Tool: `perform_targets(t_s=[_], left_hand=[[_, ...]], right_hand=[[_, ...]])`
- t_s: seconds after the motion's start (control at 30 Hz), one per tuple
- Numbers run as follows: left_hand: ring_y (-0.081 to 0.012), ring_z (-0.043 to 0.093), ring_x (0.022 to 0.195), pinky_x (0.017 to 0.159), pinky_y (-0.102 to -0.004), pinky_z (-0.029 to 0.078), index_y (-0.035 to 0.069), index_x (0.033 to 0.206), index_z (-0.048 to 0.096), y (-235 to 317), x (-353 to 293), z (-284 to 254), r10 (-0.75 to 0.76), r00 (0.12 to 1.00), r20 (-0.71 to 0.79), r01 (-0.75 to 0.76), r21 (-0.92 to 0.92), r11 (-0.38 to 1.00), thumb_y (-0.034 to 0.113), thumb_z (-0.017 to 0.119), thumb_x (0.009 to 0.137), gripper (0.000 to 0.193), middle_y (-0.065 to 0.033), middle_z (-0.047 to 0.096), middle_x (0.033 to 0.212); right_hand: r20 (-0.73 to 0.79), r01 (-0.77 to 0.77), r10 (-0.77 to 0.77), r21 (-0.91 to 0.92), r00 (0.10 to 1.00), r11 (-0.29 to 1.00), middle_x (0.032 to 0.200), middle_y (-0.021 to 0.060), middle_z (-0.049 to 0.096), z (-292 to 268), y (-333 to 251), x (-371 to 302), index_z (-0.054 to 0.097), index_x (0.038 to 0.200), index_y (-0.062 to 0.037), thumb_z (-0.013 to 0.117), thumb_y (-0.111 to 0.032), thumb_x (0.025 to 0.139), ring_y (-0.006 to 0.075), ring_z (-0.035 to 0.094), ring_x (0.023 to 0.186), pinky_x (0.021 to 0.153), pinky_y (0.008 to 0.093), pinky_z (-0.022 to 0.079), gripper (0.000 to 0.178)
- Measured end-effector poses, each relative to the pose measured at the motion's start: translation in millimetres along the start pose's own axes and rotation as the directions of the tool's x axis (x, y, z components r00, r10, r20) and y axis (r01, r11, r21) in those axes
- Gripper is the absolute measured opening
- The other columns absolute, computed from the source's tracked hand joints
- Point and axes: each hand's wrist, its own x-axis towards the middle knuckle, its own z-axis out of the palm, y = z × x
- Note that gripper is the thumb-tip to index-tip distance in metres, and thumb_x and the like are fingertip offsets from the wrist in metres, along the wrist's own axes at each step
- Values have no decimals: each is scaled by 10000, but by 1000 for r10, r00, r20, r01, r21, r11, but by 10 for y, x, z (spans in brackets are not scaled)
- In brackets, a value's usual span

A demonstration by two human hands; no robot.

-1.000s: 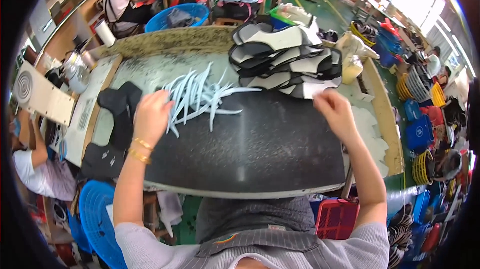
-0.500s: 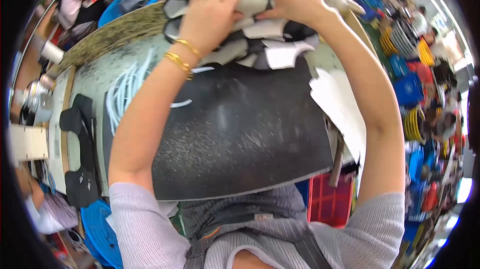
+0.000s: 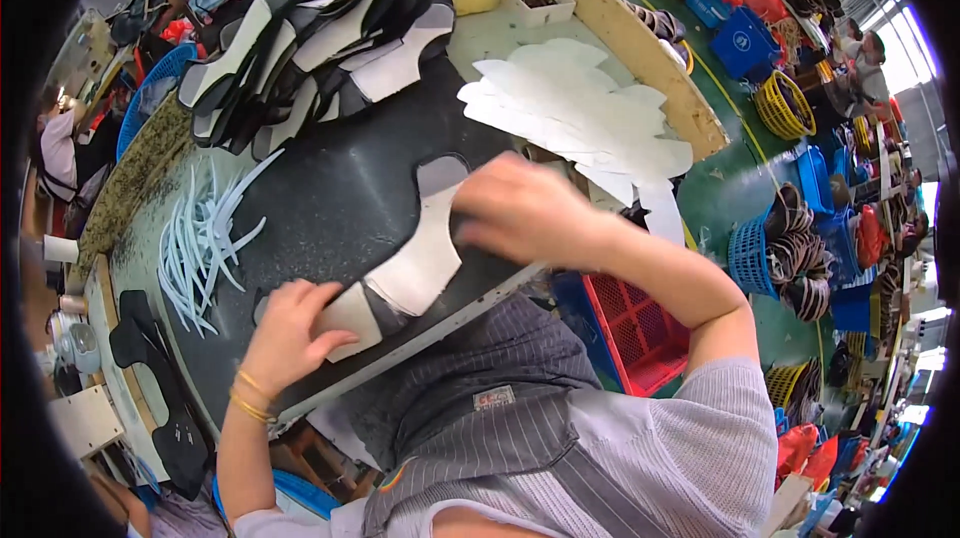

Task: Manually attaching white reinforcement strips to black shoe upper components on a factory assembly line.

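Observation:
A curved shoe-upper piece [image 3: 418, 256], dark with pale white-grey patches, lies near the front edge of the black work mat [image 3: 330, 188]. My left hand [image 3: 292, 330] rests at its left end, fingers and thumb spread apart over the pale patch there. My right hand [image 3: 535, 210] is at the piece's right side, by its upper arm. Motion smears its fingers, so its grip is hidden. Beyond, a heap of similar shoe-upper pieces [image 3: 325, 38] covers the far left of the mat.
Thin pale-blue strips [image 3: 205, 238] lie in a tangle at the left. White cut sheets [image 3: 575, 108] are spread at the right. A black curved piece [image 3: 155, 368] lies far left. A red crate [image 3: 640, 328] stands below the table's right edge. Wooden boards [image 3: 650, 58] border the table.
Both hands have come back from the heap toward the front edge, and a single shoe-upper piece now lies between them. The view has turned, showing more of the right side.

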Motion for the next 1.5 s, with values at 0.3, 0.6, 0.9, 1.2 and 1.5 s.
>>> perform_targets(t_s=[0.3,0.6,0.9,1.2,1.5], left_hand=[[-287,569,1108,988,-412,399,-7,1065,635,959,2022,422,622,724,-296,-532,333,778,379,657,866,435,-127,630,1139],[-220,605,1026,928,-397,396,65,963,657,874,2521,617,388,912,-131,-302,425,854,453,545,933,405,-52,663,1023],[-173,635,814,707,-291,509,-2,1136,626,1238,1498,-82,285,930,-233,-368,-641,674,310,759,833,455,-127,673,952],[-168,642,1014,873,-339,524,-1,1219,555,590,-109,64,-355,826,-437,-315,-881,353,282,515,1019,349,-86,656,1123],[-178,588,1100,986,-340,471,-23,1336,441,273,-445,905,-539,809,-233,-308,-950,-50,469,414,1026,582,-121,579,1225]], right_hand=[[-159,-467,439,-253,884,848,1196,161,632,50,2192,298,627,1197,-32,598,-215,896,332,563,1145,1002,401,421,354],[-284,-373,507,415,814,830,922,25,642,-1254,1297,-271,641,983,-24,659,-31,855,123,616,858,784,250,488,130],[-147,-309,426,488,893,816,894,29,584,-1007,1,-151,645,915,9,680,131,736,84,550,795,711,199,443,220],[287,-407,355,851,890,331,987,32,643,151,-515,216,554,1162,10,649,-30,916,80,605,931,819,238,493,267],[444,-528,286,684,849,504,1018,49,672,641,-434,290,604,1216,-1,655,-79,905,81,599,932,849,233,478,325]])
